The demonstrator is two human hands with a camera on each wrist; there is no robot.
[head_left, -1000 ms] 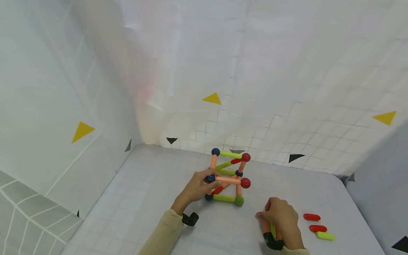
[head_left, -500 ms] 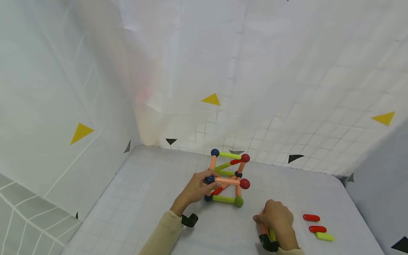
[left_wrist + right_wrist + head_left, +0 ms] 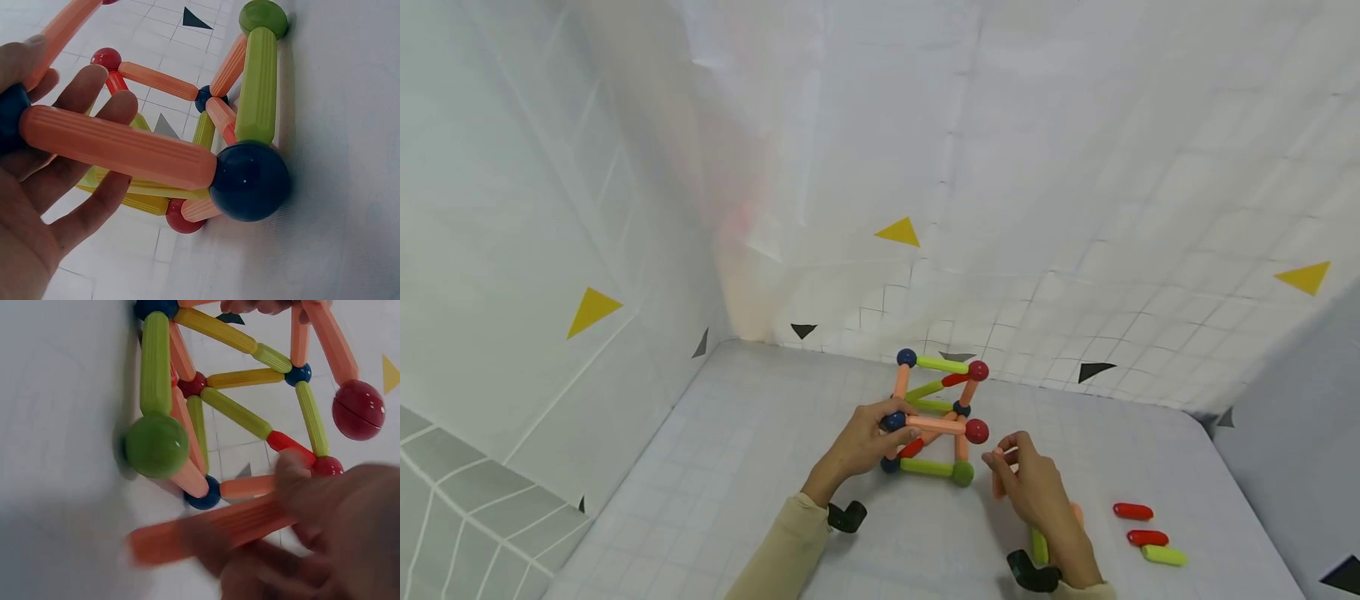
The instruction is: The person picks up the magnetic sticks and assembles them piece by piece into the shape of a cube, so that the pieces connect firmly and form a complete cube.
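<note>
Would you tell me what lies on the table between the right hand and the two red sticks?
Only bare table: the head view shows nothing between the right hand and the red sticks.

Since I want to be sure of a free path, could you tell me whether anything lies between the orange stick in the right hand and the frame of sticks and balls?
Nothing visible does. The right hand holds the orange stick just beside the frame, with only bare table between them. The left hand holds the frame's far side.
</note>
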